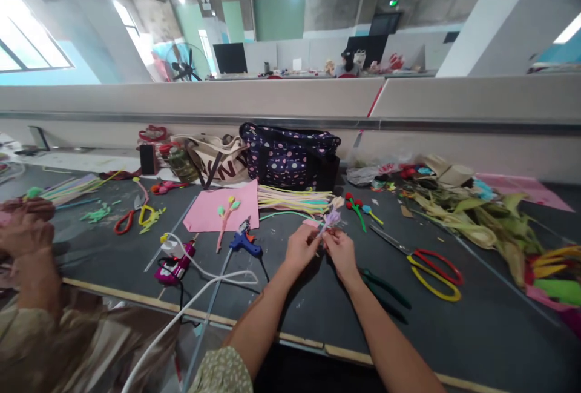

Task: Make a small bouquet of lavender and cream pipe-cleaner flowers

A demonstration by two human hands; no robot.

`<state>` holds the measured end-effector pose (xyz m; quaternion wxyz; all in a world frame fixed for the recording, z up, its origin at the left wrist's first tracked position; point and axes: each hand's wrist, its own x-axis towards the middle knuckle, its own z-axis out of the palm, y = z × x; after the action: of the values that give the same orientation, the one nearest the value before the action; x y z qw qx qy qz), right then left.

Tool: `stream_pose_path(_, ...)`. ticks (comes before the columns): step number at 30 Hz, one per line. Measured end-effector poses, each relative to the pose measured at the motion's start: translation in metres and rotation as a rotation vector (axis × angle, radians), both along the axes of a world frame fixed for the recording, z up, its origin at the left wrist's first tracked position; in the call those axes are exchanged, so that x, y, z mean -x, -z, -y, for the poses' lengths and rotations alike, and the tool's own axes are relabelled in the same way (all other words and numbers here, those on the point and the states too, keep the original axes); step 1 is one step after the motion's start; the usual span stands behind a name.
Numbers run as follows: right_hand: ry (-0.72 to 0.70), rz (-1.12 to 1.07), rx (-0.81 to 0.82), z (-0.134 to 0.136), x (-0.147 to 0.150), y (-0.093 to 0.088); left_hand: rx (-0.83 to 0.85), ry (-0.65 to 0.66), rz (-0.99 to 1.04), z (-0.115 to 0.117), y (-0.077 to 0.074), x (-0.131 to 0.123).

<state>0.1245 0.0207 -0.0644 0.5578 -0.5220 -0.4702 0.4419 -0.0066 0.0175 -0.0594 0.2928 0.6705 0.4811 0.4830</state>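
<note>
My left hand (302, 247) and my right hand (340, 250) meet over the dark table (318, 314), both pinched on a small purple pipe-cleaner flower (331, 219). The flower's head sticks up just above my fingertips. A blue glue gun (245, 241) lies left of my left hand. Green-handled pliers (385, 289) lie just right of my right wrist. Scissors with red and yellow handles (431, 269) rest farther right.
A pink paper sheet (218, 211), a bundle of pipe cleaners (290, 199), a polka-dot bag (290, 154) and dried corn husks (476, 223) lie behind. A pink power strip (172, 266) with white cables sits left. Another person's hands (27, 229) work at far left.
</note>
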Motion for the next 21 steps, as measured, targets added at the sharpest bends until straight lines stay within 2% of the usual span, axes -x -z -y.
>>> stream_pose_path(2, 0.002, 0.040, -0.018, 0.003, -0.001, -0.001, -0.086, 0.023, -0.136, 0.004, 0.000, 0.000)
stream_pose_path(4, 0.003, 0.058, -0.025, 0.005, -0.002, -0.003, -0.124, -0.004, -0.164, 0.007, 0.000, -0.001)
stream_pose_path(11, 0.023, 0.129, -0.042, 0.009, -0.002, -0.004, -0.063, -0.003, -0.037, 0.004, -0.003, -0.003)
stream_pose_path(21, -0.001, 0.107, -0.058, 0.004, -0.006, 0.001, -0.013, -0.079, -0.007, -0.001, -0.010, -0.008)
